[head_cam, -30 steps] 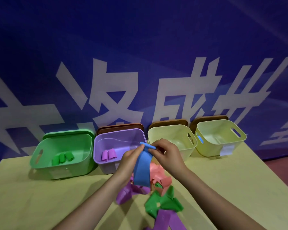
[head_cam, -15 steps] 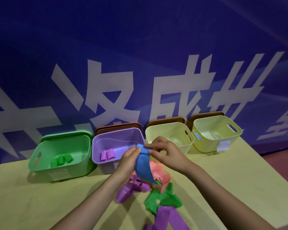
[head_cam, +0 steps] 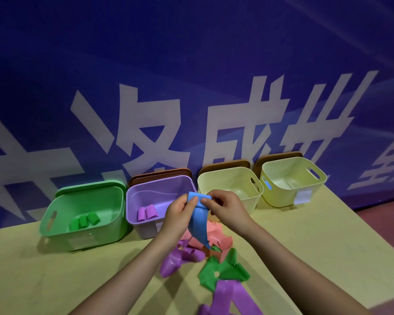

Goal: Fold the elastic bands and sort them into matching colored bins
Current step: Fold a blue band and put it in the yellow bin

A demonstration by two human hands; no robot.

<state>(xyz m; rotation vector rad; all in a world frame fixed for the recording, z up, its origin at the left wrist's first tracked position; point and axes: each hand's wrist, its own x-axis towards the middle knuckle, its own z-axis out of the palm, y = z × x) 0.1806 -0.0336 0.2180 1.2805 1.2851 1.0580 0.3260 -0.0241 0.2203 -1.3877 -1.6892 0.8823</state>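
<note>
Over the last second the blue band (head_cam: 198,218) has gone from hanging flat and long to having its top end turned over between the two hands, and its free tail now curls to a point above the loose bands (head_cam: 205,248) on the desk (head_cam: 305,246). My reading is that the first fold is under way but unfinished, so no bin is due yet.

Left of the blue band, the left hand (head_cam: 179,214) has its fingers (head_cam: 192,202) closed on the band's top left edge, thumb in front. The band's folded top sits between both hands, in front of the purple bin (head_cam: 134,201). To its right, the right hand (head_cam: 225,209) pinches the top right corner, fingers curled shut on it.
</note>
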